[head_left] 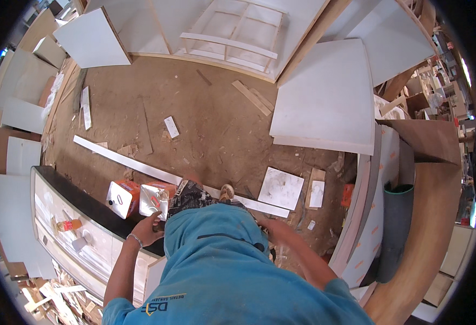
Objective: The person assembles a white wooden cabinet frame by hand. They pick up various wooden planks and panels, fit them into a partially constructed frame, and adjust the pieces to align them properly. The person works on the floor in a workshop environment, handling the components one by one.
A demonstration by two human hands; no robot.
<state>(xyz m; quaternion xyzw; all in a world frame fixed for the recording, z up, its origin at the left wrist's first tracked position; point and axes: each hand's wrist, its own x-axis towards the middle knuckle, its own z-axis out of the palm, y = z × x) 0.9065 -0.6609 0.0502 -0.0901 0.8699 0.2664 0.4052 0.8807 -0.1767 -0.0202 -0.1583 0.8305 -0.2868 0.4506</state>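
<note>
My left hand (148,229), with a bracelet at its wrist, is low on the left beside the near edge of a square tin with a silver top and red cap (154,202). Its fingers look loosely spread; whether they touch the tin I cannot tell. Another orange-sided tin with a white top and black cap (121,200) stands just left of it. My right hand (273,229) is at my right hip, its fingers hidden by my blue shirt. A long white strip (124,160) lies on the floor beyond the tins and passes my feet.
White panels (324,97) and a cabinet frame (230,46) stand ahead. On the floor lie a white square board (281,188) and wood offcuts (253,97). At left, a long bench-like unit (75,246) carries an orange bottle (69,225). Rolled sheet (397,233) stands at right.
</note>
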